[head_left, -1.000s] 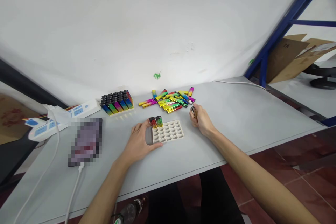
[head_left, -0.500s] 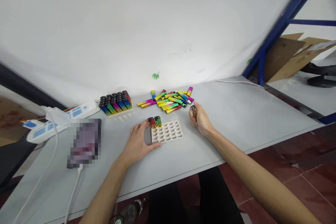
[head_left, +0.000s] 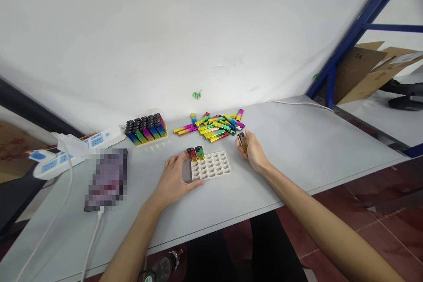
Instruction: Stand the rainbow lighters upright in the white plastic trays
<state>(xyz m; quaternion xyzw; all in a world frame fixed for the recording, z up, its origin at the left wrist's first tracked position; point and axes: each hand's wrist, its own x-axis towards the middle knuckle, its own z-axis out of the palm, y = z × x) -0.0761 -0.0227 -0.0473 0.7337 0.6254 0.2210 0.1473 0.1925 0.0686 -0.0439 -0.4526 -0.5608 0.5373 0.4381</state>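
A pale tray with rows of slots (head_left: 211,166) lies on the table. A red lighter (head_left: 192,154) and a green lighter (head_left: 199,153) stand upright in its back left slots. My left hand (head_left: 176,178) is spread around the tray's left side, fingertips by the red lighter and thumb along the front edge. To the right of the tray, my right hand (head_left: 251,150) is closed around a lighter (head_left: 243,141), its metal top showing. Behind the tray lies a loose pile of shiny multicoloured lighters (head_left: 214,128).
A filled tray of upright lighters (head_left: 146,130) stands at the back left. Farther left are power strips (head_left: 97,141), a blurred-out device (head_left: 107,180) and white cables. A white wall rises behind the table; cardboard boxes (head_left: 360,68) sit beyond the blue frame at right.
The lighter in my right hand has turned slightly and shows more of itself between the fingers. My left hand and the tray keep their places.
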